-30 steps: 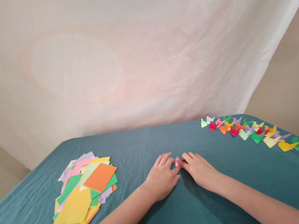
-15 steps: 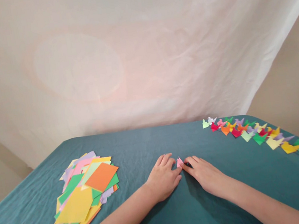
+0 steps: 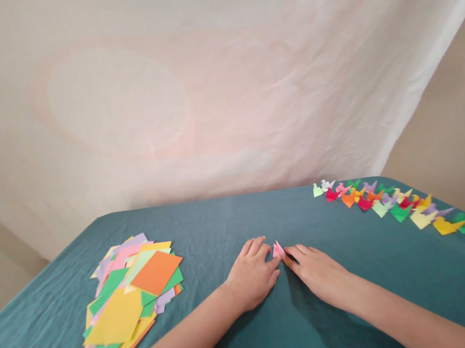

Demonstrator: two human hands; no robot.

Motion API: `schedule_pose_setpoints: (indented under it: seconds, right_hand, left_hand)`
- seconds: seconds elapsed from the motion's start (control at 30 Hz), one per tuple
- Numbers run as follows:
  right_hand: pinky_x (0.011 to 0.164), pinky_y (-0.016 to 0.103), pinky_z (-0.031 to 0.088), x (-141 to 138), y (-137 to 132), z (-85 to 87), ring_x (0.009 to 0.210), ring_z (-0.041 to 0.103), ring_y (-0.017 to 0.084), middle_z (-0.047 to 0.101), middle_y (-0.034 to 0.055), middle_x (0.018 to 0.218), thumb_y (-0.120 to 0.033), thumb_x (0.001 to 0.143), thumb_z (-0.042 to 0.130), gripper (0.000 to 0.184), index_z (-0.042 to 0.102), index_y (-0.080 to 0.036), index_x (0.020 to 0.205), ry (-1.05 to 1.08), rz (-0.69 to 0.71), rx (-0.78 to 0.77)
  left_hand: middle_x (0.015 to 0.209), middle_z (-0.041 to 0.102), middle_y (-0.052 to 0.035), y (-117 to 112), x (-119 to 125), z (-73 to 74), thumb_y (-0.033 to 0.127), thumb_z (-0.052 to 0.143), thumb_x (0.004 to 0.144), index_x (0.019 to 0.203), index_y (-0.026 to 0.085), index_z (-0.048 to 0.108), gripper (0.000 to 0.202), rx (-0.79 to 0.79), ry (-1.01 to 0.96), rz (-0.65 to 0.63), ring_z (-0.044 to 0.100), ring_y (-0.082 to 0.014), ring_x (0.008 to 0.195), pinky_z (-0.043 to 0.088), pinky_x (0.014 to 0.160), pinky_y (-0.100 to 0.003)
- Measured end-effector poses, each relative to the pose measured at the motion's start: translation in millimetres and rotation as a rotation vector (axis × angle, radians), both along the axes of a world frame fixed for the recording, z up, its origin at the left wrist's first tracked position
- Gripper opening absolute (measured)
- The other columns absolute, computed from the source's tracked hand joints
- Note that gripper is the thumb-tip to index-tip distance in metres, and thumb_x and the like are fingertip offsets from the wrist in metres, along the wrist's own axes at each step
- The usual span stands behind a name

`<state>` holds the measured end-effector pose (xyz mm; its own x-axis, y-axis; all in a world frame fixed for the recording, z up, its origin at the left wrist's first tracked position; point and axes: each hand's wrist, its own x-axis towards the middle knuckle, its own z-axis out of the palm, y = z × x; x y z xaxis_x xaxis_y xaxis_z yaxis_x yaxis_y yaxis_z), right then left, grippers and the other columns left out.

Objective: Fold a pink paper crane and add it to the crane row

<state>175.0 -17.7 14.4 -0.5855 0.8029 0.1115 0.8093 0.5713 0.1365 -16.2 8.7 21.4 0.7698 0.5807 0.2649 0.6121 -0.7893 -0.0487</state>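
One small, sharp-pointed folded piece of pink paper (image 3: 277,250), located between two bare hands at the middle of the matte, teal cloth-covered surface (image 3: 221,214): right hand (image 3: 318,271), thumb and forefinger closed on its right edge; left hand (image 3: 251,274), fingertips at its near left side, pinching or merely steadying, cannot tell. Step in hand, as judged, fine shaping of folds, calling for a light, exact pinch. Also listed: overlapping pile of flat, smooth multicoloured paper sheets (image 3: 118,315), left; slanting rows of crisp, angular, bird-shaped folded papers (image 3: 425,219), right
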Motion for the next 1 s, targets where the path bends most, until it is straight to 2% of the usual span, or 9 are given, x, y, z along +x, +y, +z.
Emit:
schedule_pose_setpoints:
  seconds: [0.2,0.37,0.53,0.77,1.0]
  right_hand:
    - [0.078,0.035,0.045,2.7,2.7,7.3,0.097,0.051,0.023,0.056,0.0129,0.104,-0.004,0.083,0.039,0.037,0.053,-0.013,0.117,0.029,0.018,-0.06]
    - [0.081,0.035,0.043,8.5,2.9,13.5,0.1,0.05,0.023,0.055,0.0123,0.11,-0.003,0.082,0.038,0.042,0.052,-0.015,0.119,0.076,0.039,-0.122]
    - [0.083,0.036,0.043,7.6,0.7,8.7,0.102,0.049,0.023,0.054,0.0126,0.116,-0.002,0.081,0.037,0.044,0.052,-0.014,0.12,0.078,0.026,-0.094]
    - [0.082,0.037,0.045,5.2,-1.4,-4.6,0.1,0.05,0.023,0.054,0.0141,0.115,-0.004,0.085,0.035,0.044,0.044,-0.015,0.126,0.099,0.045,0.003]
    - [0.082,0.037,0.045,4.6,-0.2,5.7,0.1,0.05,0.023,0.055,0.0141,0.114,-0.005,0.082,0.038,0.043,0.049,-0.013,0.123,0.059,0.015,-0.088]
  left_hand:
    - [0.114,0.054,-0.0089,-0.6,2.7,0.8,0.031,0.048,0.086,0.11,0.017,0.056,0.028,0.04,0.009,-0.026,0.035,-0.0243,0.122,0.023,0.105,-0.041]
    - [0.112,0.055,-0.0093,0.7,2.0,-0.8,0.029,0.047,0.085,0.107,0.016,0.058,0.027,0.054,0.009,-0.037,0.037,-0.0248,0.121,0.023,0.105,-0.041]
    - [0.111,0.056,-0.0089,1.3,1.5,-1.1,0.028,0.047,0.086,0.105,0.016,0.058,0.025,0.048,-0.008,-0.055,0.037,-0.0231,0.121,0.024,0.105,-0.04]
    - [0.105,0.057,-0.0083,2.7,0.3,-3.4,0.024,0.044,0.086,0.102,0.016,0.059,0.023,0.0,-0.043,-0.08,0.038,-0.0227,0.12,0.027,0.104,-0.038]
    - [0.108,0.055,-0.0092,3.6,-1.2,-1.8,0.024,0.046,0.085,0.104,0.016,0.059,0.025,-0.014,-0.062,-0.079,0.036,-0.0242,0.122,0.03,0.102,-0.041]
